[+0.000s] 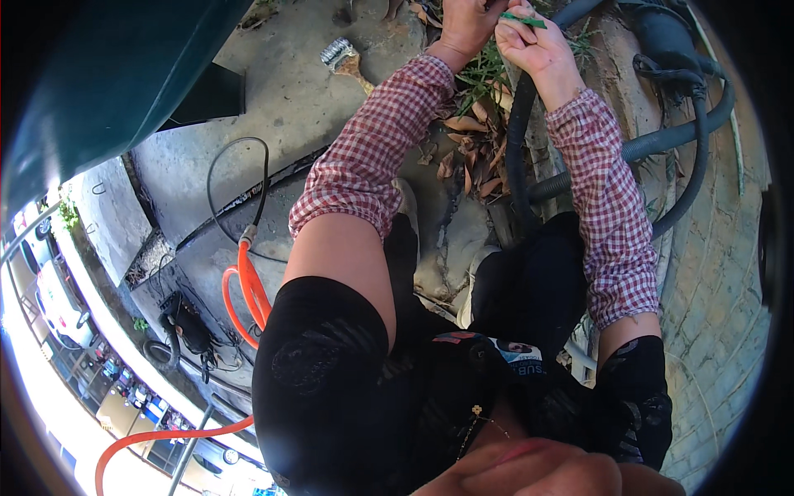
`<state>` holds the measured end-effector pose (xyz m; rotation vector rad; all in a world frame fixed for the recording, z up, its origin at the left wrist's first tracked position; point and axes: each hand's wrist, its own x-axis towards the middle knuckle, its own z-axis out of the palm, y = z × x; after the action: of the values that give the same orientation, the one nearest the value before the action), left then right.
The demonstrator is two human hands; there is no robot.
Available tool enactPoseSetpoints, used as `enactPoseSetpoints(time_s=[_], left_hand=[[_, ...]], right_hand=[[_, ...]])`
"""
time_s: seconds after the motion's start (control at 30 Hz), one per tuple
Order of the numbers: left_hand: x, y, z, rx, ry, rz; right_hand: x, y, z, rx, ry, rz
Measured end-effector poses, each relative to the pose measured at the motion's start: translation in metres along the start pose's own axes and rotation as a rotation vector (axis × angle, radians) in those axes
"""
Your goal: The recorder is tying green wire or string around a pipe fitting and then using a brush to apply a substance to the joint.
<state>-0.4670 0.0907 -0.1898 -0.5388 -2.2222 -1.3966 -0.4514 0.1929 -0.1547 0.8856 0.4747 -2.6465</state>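
Observation:
At the top edge, my two hands are close together above green plants (480, 76) and dry brown leaves. My right hand (533, 51) has its fingers curled, and a thin green strip (526, 20) sticks out of them. Beside it, my left hand (467, 31) is closed; a small dark bit shows at its fingertips, but the frame cuts it off and I cannot tell what it is. Red-and-white checked sleeve covers are on both forearms. Left of my left hand, a paintbrush (347, 63) with a wooden handle lies on the concrete.
Thick dark hoses (678, 136) run by my right arm to a dark cylindrical unit (662, 37). Orange hose (248, 289) and a black cable (211, 178) lie to the left. A big dark green body (91, 74) overhangs the upper left. Wall stones (711, 331) stand at right.

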Motion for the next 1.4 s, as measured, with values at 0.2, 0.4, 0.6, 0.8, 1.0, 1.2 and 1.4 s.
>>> enactPoseSetpoints(time_s=[0.2,0.4,0.6,0.8,1.0,1.2,1.4], left_hand=[[0.020,-0.020,-0.017,-0.107,-0.259,0.092],[0.044,-0.004,-0.022,-0.047,-0.464,0.208],[0.057,0.007,-0.022,0.147,-0.754,0.045],[0.061,0.015,-0.026,0.176,-0.790,0.102],[0.042,0.006,-0.026,0.002,-0.571,0.247],[-0.001,-0.002,0.011,-0.151,0.080,0.148],[-0.008,-0.023,0.016,-0.034,0.259,0.092]], right_hand=[[-0.011,-0.001,0.001,-0.119,-0.226,-0.151],[-0.031,-0.022,0.007,-1.664,-0.344,-1.150],[-0.036,-0.018,0.019,-2.040,0.003,-0.932],[-0.006,-0.043,-0.005,-2.269,-0.125,-0.987],[-0.006,-0.060,-0.001,-1.681,-0.210,-0.365],[0.032,-0.062,-0.050,-0.123,-0.425,0.476],[0.010,-0.013,-0.020,0.187,-0.273,0.324]])
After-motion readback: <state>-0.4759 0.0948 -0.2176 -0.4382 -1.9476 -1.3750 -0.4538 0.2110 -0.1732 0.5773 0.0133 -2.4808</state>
